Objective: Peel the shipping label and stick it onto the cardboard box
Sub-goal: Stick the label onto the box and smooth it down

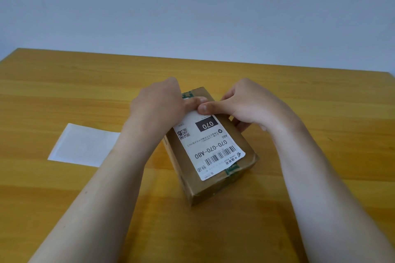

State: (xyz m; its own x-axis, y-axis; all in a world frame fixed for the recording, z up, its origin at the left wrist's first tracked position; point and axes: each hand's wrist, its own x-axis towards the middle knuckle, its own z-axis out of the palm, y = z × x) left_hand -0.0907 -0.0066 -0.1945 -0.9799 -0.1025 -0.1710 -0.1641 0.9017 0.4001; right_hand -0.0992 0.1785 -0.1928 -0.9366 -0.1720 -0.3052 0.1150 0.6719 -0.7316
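Starting at the left of the yellow wood-grain table [53, 92]: a blank, glossy white backing sheet [84, 145], flat and rectangular, well apart from the box. Peeling done, by the look of it. On to the left hand [158, 102]: thumb laid across the far end of the shipping label [210, 147], pressing down; other fingers hidden behind the back of the hand, so impossible to tell whether clenched or released. Centre now: label lying along the top face of the cardboard box [215, 188], printed side up, thin white paper with rounded corners, barcode end nearest, slightly askew to the box edges and covering most of a strip of green tape [232, 170]. Near end looking flat, though no telling whether fully bonded. Box itself a small brown oblong, matte, a little crumpled at the near right corner, resting on the table at an angle. Across to the right hand [254, 102]: thumb tip pressing the label's far end just beside the left thumb, fingers curled round the box's right side, grasping it steady. Sticking step well in hand, then, and seemingly close to finished. Next, probably: sweeping both thumbs from the far end toward the barcode, firm and even, chasing out bubbles without wrinkling the paper or shifting the box.
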